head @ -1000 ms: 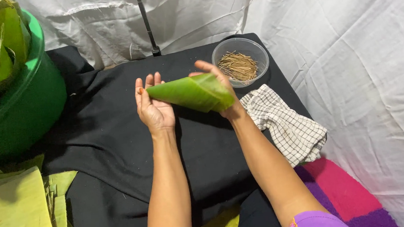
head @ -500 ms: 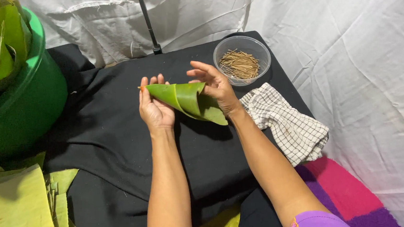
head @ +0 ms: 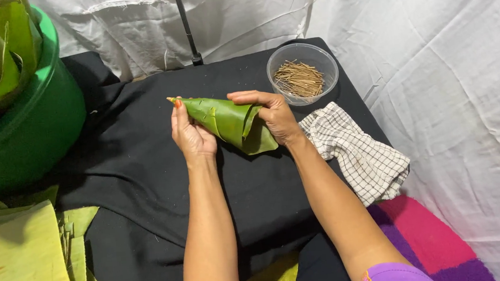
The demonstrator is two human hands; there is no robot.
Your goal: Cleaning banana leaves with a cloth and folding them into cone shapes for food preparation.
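Fingers (head: 181,107) of the left hand (head: 192,136) are pinching the leaf cone (head: 231,123) at its tip; the right hand (head: 273,118) is gripping the wide end. Loosening either grip is risking the cone unrolling.

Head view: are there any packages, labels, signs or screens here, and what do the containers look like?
No labels, signs or screens show.
Clear tub: far right of the black cloth, round, holding thin brown sticks.
Green basin: far left, large, round, with folded green leaves inside.
Leaf cone: green, rolled to a point, held between the left hand and right hand.
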